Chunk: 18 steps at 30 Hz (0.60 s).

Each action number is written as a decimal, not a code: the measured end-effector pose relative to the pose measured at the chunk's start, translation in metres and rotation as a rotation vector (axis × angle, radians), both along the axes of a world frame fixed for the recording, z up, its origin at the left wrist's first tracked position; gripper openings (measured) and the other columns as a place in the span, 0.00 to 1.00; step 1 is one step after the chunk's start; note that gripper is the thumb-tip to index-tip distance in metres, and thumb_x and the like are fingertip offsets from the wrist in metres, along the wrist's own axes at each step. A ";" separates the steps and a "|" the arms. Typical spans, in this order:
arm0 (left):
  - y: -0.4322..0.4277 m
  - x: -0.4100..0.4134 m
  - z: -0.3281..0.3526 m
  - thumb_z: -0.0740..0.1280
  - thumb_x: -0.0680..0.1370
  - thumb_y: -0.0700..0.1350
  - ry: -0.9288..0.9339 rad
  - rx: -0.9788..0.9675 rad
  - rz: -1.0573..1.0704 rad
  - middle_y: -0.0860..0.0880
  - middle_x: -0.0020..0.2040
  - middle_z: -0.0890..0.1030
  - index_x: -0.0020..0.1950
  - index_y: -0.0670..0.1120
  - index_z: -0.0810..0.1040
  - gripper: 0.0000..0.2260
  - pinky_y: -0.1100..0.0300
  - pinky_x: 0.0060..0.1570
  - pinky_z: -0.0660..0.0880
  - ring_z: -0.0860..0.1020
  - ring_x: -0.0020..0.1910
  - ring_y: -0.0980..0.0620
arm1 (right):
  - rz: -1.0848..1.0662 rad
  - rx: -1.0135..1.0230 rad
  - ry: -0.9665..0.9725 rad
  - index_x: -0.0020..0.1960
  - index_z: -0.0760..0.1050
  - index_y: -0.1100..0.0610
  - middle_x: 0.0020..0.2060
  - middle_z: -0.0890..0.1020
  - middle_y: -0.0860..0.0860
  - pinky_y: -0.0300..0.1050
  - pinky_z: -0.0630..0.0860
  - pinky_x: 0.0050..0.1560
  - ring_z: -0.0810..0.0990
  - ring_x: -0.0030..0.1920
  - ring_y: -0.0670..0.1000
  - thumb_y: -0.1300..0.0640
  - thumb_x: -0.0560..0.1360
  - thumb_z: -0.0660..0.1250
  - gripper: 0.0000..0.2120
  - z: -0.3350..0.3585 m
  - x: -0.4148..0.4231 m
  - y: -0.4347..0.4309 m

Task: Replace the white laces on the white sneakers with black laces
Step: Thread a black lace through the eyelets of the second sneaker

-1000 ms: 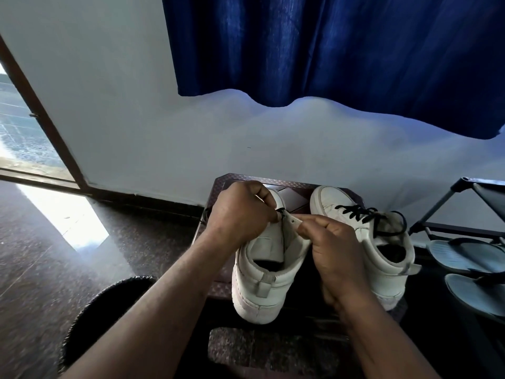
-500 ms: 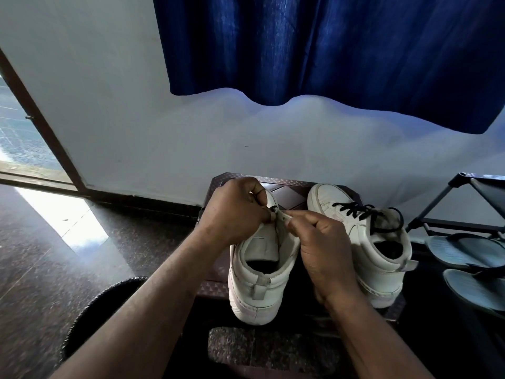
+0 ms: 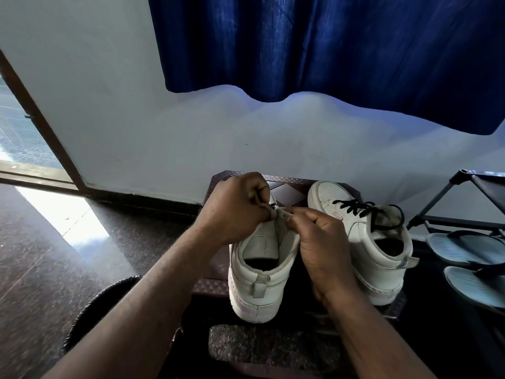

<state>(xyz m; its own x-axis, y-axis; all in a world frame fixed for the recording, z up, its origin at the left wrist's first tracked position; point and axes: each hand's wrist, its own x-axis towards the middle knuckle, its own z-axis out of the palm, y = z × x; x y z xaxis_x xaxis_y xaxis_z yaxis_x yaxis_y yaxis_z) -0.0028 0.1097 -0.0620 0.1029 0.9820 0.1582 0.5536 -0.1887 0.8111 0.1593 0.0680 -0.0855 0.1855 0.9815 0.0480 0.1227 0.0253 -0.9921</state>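
Two white sneakers stand side by side on a small dark table (image 3: pixel 284 190) with a patterned top, heels toward the camera and toes toward the white wall (image 3: pixel 164 127). The right sneaker (image 3: pixel 382 258) is threaded with black laces (image 3: pixel 355 208), whose loose loop lies over its collar. The left sneaker (image 3: pixel 257 280) sits near the table's front edge, and both hands meet at the top of its lacing flaps. The left hand (image 3: pixel 235 206) has its fingers curled, thumb and forefinger pressed together on the flap edge. The right hand (image 3: pixel 319 247) pinches the facing white flap between thumb and forefinger, the other fingers folded in. Whether a lace end sits inside either pinch cannot be told.

A blue curtain (image 3: pixel 328 45) hangs above. At the right stands a dark shoe rack (image 3: pixel 464 177) with a pair of grey flip-flops (image 3: pixel 464 248) beside it. A brown door frame (image 3: pixel 41 124) borders the speckled floor (image 3: pixel 41 269) at the left.
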 end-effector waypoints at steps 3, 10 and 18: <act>0.000 0.000 0.000 0.77 0.65 0.47 -0.002 0.019 -0.014 0.52 0.37 0.84 0.41 0.54 0.76 0.11 0.41 0.46 0.81 0.85 0.42 0.47 | -0.001 -0.007 -0.022 0.48 0.89 0.48 0.42 0.88 0.47 0.60 0.81 0.58 0.86 0.50 0.53 0.59 0.77 0.68 0.11 0.000 0.000 0.000; 0.000 0.005 -0.003 0.78 0.67 0.41 0.062 0.103 0.103 0.55 0.37 0.82 0.36 0.55 0.73 0.15 0.49 0.43 0.80 0.82 0.40 0.53 | 0.011 -0.002 -0.047 0.47 0.88 0.49 0.41 0.88 0.49 0.58 0.82 0.55 0.86 0.48 0.55 0.57 0.77 0.68 0.10 0.002 0.000 -0.002; 0.001 0.005 -0.004 0.80 0.68 0.44 0.128 0.090 0.130 0.55 0.36 0.79 0.35 0.54 0.72 0.16 0.56 0.36 0.71 0.78 0.37 0.53 | 0.037 0.047 -0.110 0.46 0.88 0.48 0.42 0.88 0.52 0.59 0.81 0.54 0.85 0.49 0.56 0.54 0.77 0.70 0.08 -0.002 0.001 0.001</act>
